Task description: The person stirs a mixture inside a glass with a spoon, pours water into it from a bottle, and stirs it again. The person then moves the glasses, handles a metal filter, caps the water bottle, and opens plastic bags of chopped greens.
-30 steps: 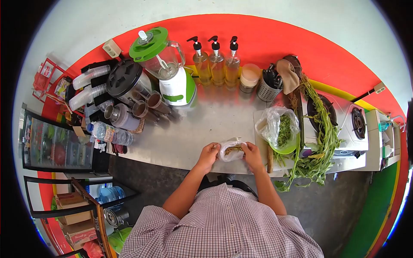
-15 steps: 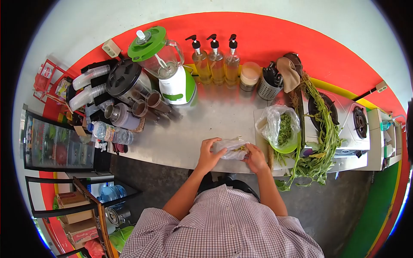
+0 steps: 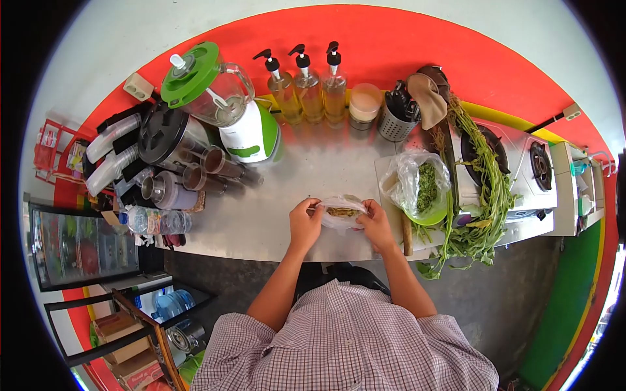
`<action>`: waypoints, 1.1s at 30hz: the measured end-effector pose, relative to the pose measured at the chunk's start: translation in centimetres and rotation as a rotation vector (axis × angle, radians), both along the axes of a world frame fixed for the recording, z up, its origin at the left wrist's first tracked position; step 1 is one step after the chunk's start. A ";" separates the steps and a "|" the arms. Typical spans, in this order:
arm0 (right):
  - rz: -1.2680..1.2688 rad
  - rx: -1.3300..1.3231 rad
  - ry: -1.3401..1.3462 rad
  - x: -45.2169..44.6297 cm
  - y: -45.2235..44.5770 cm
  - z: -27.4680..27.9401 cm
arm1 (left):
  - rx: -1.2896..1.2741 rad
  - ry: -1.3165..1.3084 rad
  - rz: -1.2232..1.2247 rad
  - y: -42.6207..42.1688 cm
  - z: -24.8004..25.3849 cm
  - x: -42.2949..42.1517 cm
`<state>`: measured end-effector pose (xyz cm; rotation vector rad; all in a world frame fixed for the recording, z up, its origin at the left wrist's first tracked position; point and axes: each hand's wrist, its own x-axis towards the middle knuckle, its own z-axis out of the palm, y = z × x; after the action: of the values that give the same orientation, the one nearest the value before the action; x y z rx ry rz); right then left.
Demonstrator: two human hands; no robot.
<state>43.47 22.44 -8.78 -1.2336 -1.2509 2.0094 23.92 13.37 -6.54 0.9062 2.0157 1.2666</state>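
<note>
A small clear plastic bag [image 3: 342, 212] with brownish-yellow contents is held between both hands above the front of the steel counter [image 3: 287, 189]. My left hand [image 3: 305, 223] pinches its left edge, and my right hand [image 3: 376, 223] grips its right edge. The bag's mouth is spread, so the contents show. To the right of my right hand, another plastic bag [image 3: 400, 187] with chopped green leaves [image 3: 427, 186] rests in a green bowl [image 3: 435, 215]. A wooden handle [image 3: 407, 236] lies beside that bowl.
Long leafy stems [image 3: 482, 221] drape over the stove [image 3: 521, 169] edge at right. Pump bottles [image 3: 308, 91], a jar [image 3: 364, 104] and a utensil holder [image 3: 398, 120] line the back. A blender [image 3: 244, 133], cups [image 3: 215, 163] and water bottles [image 3: 156, 221] stand left.
My left hand's fingers, spread half a second ago, have closed on the bag's edge. The bag's mouth has opened wider. The whole view has shifted slightly.
</note>
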 end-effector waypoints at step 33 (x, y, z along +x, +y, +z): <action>-0.399 0.239 -0.429 -6.1 13.4 1.0 | 0.117 -0.247 -0.465 21.8 -4.4 0.5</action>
<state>37.41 35.86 -7.81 -1.6891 -1.2606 1.3156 24.38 35.21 -10.98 1.1324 1.4446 1.1700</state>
